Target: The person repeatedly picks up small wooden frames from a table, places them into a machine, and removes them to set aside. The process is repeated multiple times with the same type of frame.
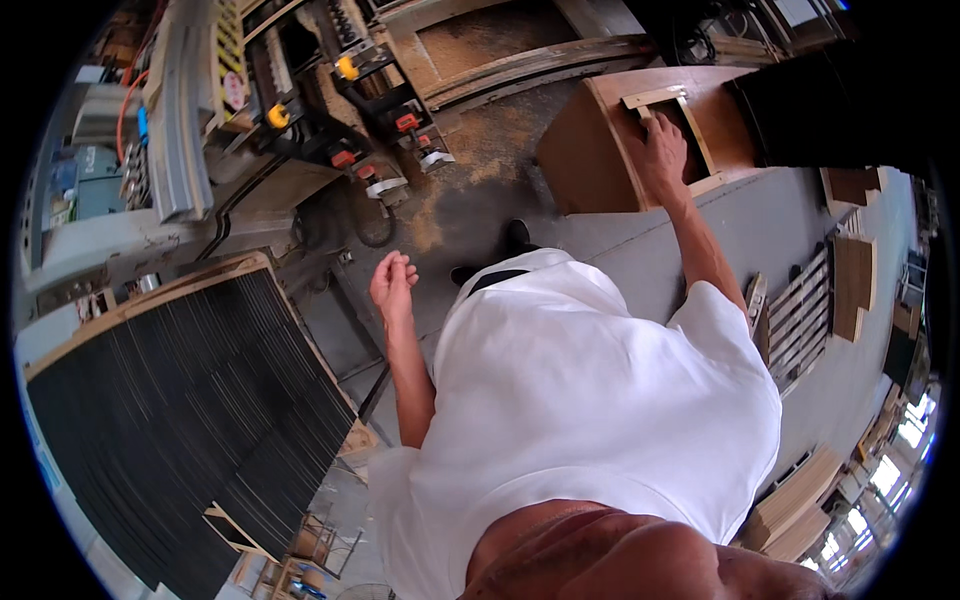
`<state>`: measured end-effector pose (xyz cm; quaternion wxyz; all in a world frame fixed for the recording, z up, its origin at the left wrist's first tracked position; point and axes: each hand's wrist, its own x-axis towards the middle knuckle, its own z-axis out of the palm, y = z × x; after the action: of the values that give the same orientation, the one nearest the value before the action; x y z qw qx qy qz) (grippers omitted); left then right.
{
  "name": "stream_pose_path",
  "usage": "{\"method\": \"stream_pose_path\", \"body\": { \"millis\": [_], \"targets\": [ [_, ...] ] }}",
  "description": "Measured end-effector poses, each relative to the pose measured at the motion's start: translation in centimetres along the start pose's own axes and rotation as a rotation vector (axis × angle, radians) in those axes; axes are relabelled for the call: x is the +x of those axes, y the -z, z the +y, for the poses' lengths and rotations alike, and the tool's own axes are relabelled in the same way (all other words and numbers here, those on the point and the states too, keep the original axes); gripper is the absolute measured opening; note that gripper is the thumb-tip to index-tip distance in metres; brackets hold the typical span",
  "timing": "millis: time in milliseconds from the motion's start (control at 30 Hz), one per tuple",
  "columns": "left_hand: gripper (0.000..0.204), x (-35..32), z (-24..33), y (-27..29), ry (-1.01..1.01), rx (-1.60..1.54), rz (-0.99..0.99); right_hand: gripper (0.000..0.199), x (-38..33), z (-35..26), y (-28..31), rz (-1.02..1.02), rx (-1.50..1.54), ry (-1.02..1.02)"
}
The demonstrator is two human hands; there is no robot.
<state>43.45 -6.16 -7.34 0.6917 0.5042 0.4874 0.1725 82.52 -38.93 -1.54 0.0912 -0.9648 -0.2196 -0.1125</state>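
My right hand (pixel 662 158) reaches out to the upper right, its fingers curled onto a light wooden frame (pixel 703 140). The frame lies on top of a brown wooden box (pixel 600 150), and the fingertips touch its near-left corner. Parts of the fingers' grip are hidden by the hand itself. My left hand (pixel 393 280) is raised beside my body with its fingers bent together, and nothing shows in it. It hangs in the air between a woodworking machine (pixel 330 150) and a stack of dark thin strips or boards (pixel 190 400).
Sawdust (pixel 440 200) covers part of the grey floor near the machine's red and yellow knobs. At right are a slatted pallet (pixel 800 315) and stacked brown panels (pixel 852 285). A black object (pixel 830 105) juts over the box's far end. More boards (pixel 795 500) lie at lower right.
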Motion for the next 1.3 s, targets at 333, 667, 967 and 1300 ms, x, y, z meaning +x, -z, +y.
{"method": "stream_pose_path", "body": {
  "millis": [333, 667, 967, 1300],
  "targets": [
    [0.03, 5.4, 1.3, -8.4, 0.01, 0.176, -0.158, 0.023, -4.0, 6.9, -0.5, -0.082, 0.198, -0.287],
    [0.027, 13.1, 9.7, -9.6, -0.133, 0.108, -0.061, 0.028, 1.5, 3.9, 2.1, 0.11, 0.627, -0.181],
    [0.03, 32.3, 27.8, -12.7, -0.246, -0.323, -0.063, 0.027, 8.4, -8.5, 4.5, -0.036, 0.773, -0.077],
    [0.04, 50.8, 33.9, -14.1, -0.017, -0.603, -0.074, 0.028, 17.5, -22.5, 5.0, -0.014, 0.65, 0.294]
  ]
}}
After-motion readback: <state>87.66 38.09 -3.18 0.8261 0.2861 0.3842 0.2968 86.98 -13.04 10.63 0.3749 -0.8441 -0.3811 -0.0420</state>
